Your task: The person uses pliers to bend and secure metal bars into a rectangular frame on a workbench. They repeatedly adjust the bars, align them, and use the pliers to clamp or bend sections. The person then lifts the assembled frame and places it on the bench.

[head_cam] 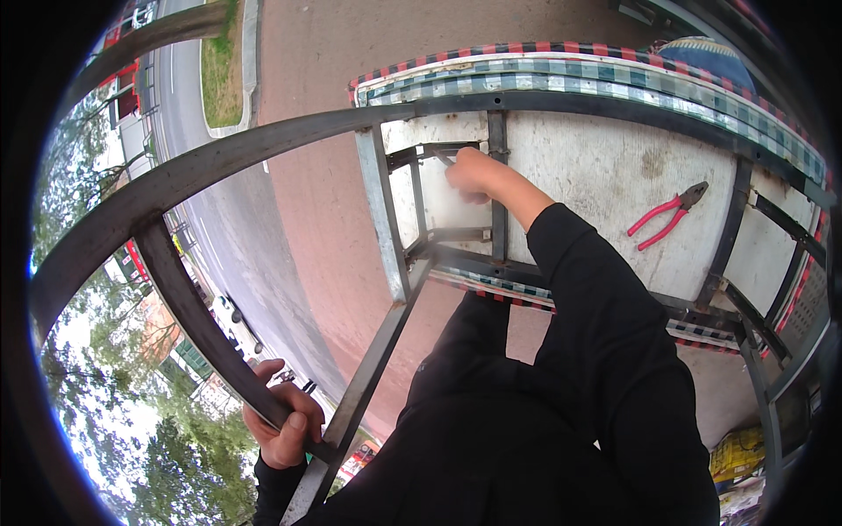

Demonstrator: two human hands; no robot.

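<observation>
My left hand (286,414) is wrapped around a dark metal bar (191,309) of the upright frame, near where it meets a slanted square tube (368,368). Over the white wooden panel, my right hand (470,174) is closed on a thin, pointed metal piece (443,158). Most of that piece is hidden by the fingers, and its exact kind cannot be told. Its tip is close to a narrow metal bracket (454,146) at the panel's left end. Pliers (671,214) with red handles lie on the panel (579,158), jaws pointing away to the right.
Dark steel rails (592,105) border the panel, with crossbars (498,131) over it. Checked cloth or sheeting (526,72) covers its outer sides. A reddish pavement (329,217) and a road lie to the left, with parked vehicles (233,322). A yellow bag (737,454) sits at lower right.
</observation>
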